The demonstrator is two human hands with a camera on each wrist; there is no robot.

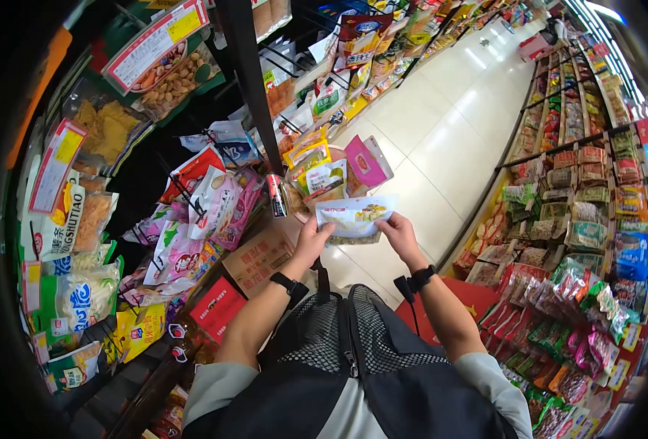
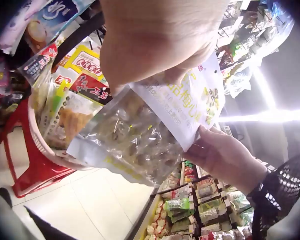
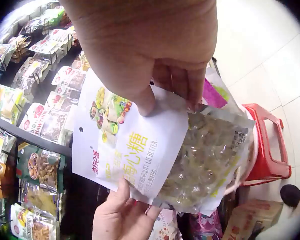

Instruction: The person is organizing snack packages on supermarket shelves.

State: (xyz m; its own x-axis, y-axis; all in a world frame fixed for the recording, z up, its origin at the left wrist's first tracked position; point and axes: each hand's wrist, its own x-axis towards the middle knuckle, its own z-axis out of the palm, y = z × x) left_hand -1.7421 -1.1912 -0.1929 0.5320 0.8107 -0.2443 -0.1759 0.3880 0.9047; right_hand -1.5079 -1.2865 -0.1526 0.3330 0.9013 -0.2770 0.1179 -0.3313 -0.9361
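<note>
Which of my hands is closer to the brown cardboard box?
Left. In the head view, your left hand holds the white bag just right of the brown cardboard box; your right hand holds the bag's other end, farther right.

1. Bright white strip lights (image 2: 270,116) glare beyond the right fingers (image 2: 196,153).
2. The clear film (image 3: 205,155) beside the fingers glints.
3. Ahead, the glossy floor (image 1: 448,110) shines.
4. Edges bow into dark corners; shelves (image 1: 587,175) far from the fingers seem slightly soft.
</note>
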